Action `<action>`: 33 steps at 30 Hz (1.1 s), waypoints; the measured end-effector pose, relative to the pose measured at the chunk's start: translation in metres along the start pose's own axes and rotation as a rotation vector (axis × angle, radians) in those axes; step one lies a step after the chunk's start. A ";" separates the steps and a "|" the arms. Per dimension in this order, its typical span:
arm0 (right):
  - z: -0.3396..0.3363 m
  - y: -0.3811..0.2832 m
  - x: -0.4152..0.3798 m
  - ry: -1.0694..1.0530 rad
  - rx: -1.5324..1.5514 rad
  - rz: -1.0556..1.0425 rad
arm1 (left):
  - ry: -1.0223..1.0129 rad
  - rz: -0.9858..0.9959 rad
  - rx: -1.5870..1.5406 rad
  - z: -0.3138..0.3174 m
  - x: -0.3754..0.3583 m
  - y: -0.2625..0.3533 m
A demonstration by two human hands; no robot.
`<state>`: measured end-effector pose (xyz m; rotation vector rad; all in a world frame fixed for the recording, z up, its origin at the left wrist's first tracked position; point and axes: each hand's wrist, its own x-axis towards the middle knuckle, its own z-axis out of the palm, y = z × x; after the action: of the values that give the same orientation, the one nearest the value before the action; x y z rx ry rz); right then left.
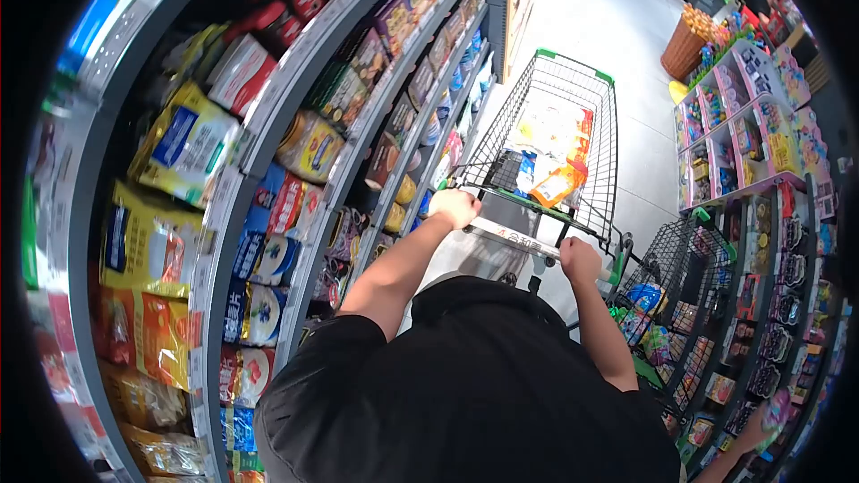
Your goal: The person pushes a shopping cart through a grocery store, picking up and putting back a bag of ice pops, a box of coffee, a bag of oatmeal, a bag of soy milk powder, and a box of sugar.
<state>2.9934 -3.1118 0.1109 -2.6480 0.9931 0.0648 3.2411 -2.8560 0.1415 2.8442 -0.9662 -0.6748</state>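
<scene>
Both my hands are on the pale handlebar (514, 238) of a wire shopping cart (611, 139) with green corner pieces. My left hand (455, 207) wraps round the bar's left end, close to the shelves. Round the right end, my right hand (581, 259) is closed in a fist. Inside the cart lie an orange-red packet (560, 184), a blue-and-white packet (526, 170) and some pale, overexposed packages (546, 130).
Tall grey shelves (253, 170) of bagged and boxed food run along my left. At right stand a second cart (684, 255), a pink display rack (729, 139) and a wicker basket (685, 52). Another person's hand (759, 429) holds something colourful at lower right. Pale floor (591, 13) stretches ahead.
</scene>
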 end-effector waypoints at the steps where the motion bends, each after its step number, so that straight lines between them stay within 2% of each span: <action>1: 0.002 -0.001 -0.009 0.004 -0.007 -0.007 | -0.011 0.006 -0.008 0.003 -0.013 -0.001; 3: 0.005 -0.003 -0.035 -0.055 -0.018 0.083 | -0.015 0.018 -0.026 0.008 -0.040 -0.004; 7: 0.011 -0.006 -0.091 -0.035 -0.050 0.090 | 0.004 0.067 -0.045 0.043 -0.081 -0.021; 8: 0.018 -0.005 -0.104 -0.022 -0.048 0.077 | 0.032 0.130 -0.040 0.058 -0.089 -0.030; 11: 0.024 -0.007 -0.152 -0.010 -0.024 0.088 | -0.020 0.104 -0.059 0.058 -0.142 -0.028; 16: 0.032 -0.025 -0.227 -0.104 -0.119 0.178 | 0.034 0.069 -0.115 0.082 -0.216 -0.047; 21: 0.045 -0.031 -0.302 -0.142 -0.119 0.150 | 0.027 0.053 -0.158 0.109 -0.282 -0.065; 23: 0.057 -0.025 -0.326 -0.196 -0.102 0.162 | 0.008 0.197 -0.044 0.122 -0.307 -0.075; 25: 0.059 -0.025 -0.353 -0.212 -0.089 0.164 | 0.009 0.064 -0.121 0.136 -0.327 -0.074; 33: 0.067 -0.028 -0.450 -0.321 -0.022 0.117 | -0.031 0.054 -0.012 0.174 -0.418 -0.087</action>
<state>2.6747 -2.7857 0.1227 -2.4885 1.0371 0.5111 2.9212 -2.5246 0.1285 2.7941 -1.0364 -0.7192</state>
